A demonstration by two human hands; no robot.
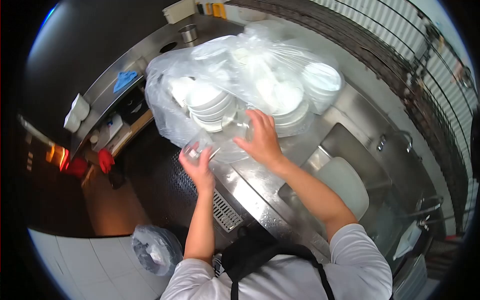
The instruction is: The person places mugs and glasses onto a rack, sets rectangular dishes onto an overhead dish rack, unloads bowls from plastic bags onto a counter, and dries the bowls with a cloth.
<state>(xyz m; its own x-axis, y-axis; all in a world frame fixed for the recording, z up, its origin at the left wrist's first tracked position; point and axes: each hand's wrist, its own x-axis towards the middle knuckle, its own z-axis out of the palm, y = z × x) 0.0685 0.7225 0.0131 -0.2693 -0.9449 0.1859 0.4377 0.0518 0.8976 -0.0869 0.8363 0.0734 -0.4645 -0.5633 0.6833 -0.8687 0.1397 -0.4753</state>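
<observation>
My left hand (201,172) is wrapped around a clear glass (198,144) near the front edge of the steel counter. To its right, my right hand (262,140) grips another clear glass (234,125), with its fingers curled over the side. Both glasses are tilted and partly covered by fingers. Just beyond them, a large clear plastic bag (162,75) drapes over white dishes. A stack of white bowls (206,96) shows at the bag's opening, with a stack of white plates (294,120) to the right.
A sink (334,140) is at the right, with a pale flat board or tray (345,187) over it and a faucet (400,140) behind. A metal container (189,33) stands at the back. A lined bin (155,250) and a floor grate (226,215) are below left.
</observation>
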